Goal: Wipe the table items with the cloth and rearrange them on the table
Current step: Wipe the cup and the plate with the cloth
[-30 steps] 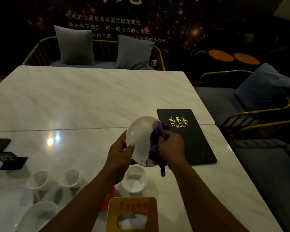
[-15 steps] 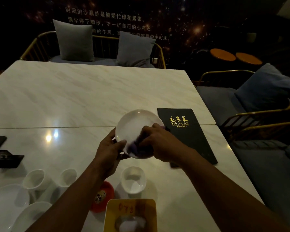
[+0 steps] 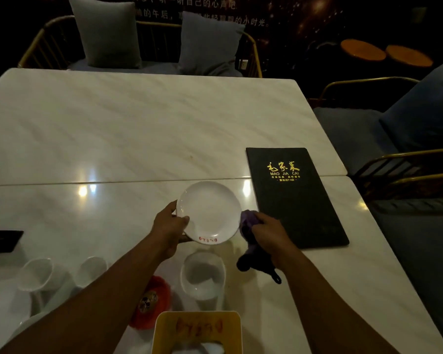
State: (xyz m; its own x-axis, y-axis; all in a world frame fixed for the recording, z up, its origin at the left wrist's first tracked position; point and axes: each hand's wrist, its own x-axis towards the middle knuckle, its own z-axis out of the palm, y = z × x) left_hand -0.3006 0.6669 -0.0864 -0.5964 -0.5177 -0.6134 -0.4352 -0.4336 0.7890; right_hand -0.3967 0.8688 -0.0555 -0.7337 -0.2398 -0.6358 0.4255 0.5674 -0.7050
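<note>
White plate (image 3: 209, 212) sits level just above the marble surface (image 3: 138, 129), the left hand (image 3: 168, 222) pinching its rim, probably to set it down. Right hand (image 3: 265, 229), fingers clamped on the purple cloth (image 3: 248, 221), waits just beside it, near the menu (image 3: 292, 195).

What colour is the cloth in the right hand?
Purple; the cloth shows best in the head view.
</note>
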